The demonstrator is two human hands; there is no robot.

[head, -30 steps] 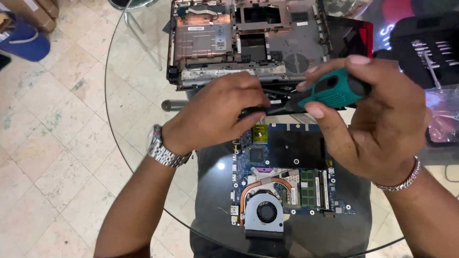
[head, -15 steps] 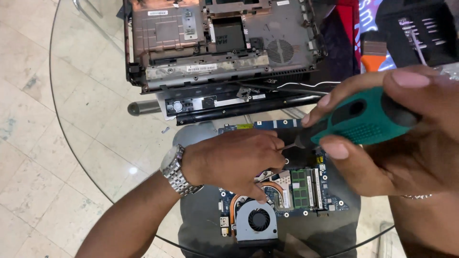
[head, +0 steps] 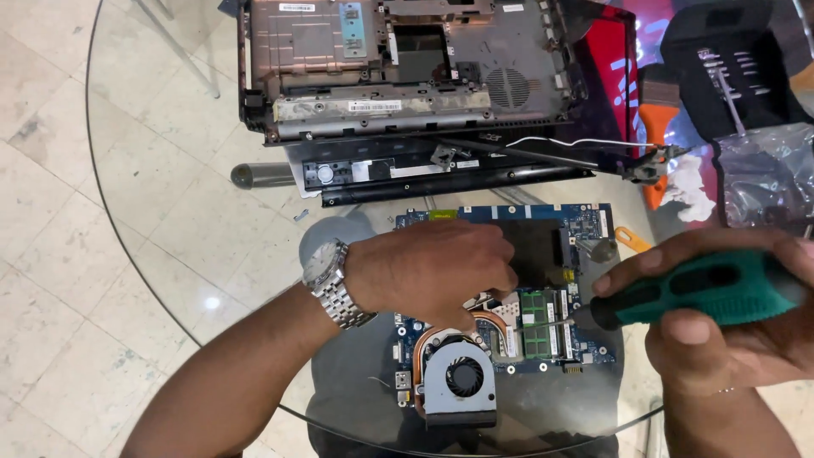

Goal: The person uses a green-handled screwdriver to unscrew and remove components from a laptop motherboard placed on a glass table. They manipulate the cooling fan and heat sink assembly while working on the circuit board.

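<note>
pressing down on the blue laptop motherboard [head: 543, 280] near the middle of the round glass tabletop [head: 170, 220], the left hand [head: 432, 271] lies flat with fingers curled loosely, holding nothing, just above the cooling fan [head: 459, 377]. the right hand [head: 729, 326] is closed around a green-handled screwdriver [head: 695, 288], long axis running leftward, its tip by the green memory modules [head: 543, 326], right of the left hand.

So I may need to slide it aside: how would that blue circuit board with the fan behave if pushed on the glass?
The blue circuit board looks thin and flat, so probably stiff and light. On the round glass tabletop it would likely slide easily. The left hand pressing on it suggests it shifts; its grey cooling fan end may drag heavier.
</note>
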